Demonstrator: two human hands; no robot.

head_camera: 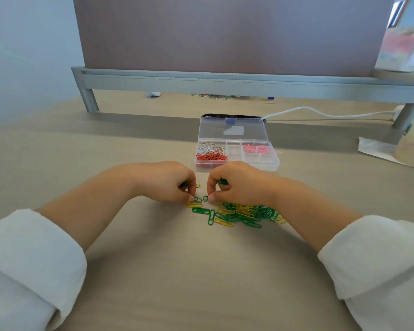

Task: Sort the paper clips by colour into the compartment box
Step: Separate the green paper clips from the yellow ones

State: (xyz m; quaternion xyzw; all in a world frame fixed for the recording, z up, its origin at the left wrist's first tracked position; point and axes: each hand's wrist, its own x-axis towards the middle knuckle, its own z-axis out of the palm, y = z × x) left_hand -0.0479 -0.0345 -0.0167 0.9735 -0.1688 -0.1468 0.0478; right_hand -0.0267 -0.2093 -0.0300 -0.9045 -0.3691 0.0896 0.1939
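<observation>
A loose heap of green and yellow paper clips [242,215] lies on the desk in front of me. My left hand [167,181] is curled, green clips showing in its palm, and its fingertips pinch a green clip [197,199] at the heap's left edge. My right hand [234,182] also holds green clips in its curled fingers and pinches another green clip [205,198]. Beyond the hands stands the clear compartment box [276,161] with its lid open. It holds white clips [209,147], red clips [212,156] and pink clips [256,148].
A grey partition on a metal rail [225,84] crosses the desk behind the box. A dark phone [230,115] with a white cable [320,113] lies at the box's lid. A paper-wrapped item [411,149] stands at the right edge.
</observation>
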